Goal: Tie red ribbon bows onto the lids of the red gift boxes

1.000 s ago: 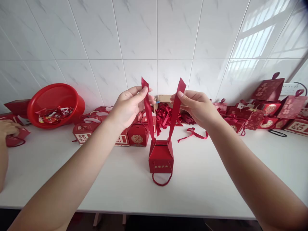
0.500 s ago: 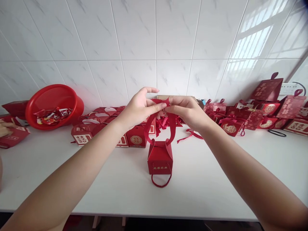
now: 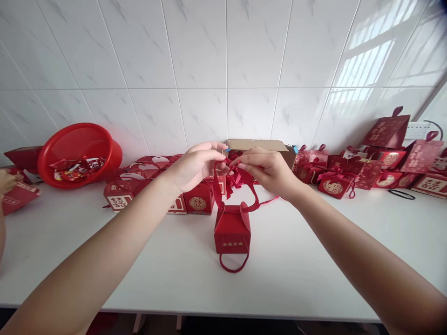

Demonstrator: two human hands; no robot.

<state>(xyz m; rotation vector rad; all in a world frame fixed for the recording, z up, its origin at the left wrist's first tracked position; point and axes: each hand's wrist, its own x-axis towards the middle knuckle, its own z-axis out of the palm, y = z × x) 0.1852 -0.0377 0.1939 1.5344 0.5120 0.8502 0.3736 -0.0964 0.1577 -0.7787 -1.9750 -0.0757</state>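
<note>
A small red gift box (image 3: 232, 231) stands upright on the white table, with gold lettering and a red rope handle (image 3: 233, 268) hanging at its front. A red ribbon (image 3: 251, 188) threads through the top of the box and rises in two strands to my hands. My left hand (image 3: 195, 166) has its fingers curled round the ribbon above the box. Pinched between thumb and fingertips, another part of the ribbon is in my right hand (image 3: 267, 166). Where the strands cross between the fingers is partly hidden.
Behind my left arm several red boxes (image 3: 199, 199) stand in rows. A red basin (image 3: 80, 156) with wrapped sweets leans at the left, near another person's hand (image 3: 9, 180). A cardboard box (image 3: 258, 145) is against the wall. Ribboned boxes (image 3: 335, 182) are stacked at the right.
Both hands have come down slightly and the right has drawn back from the left. The ribbon's right strand now bows outward beside the box. The box has stayed in place.
</note>
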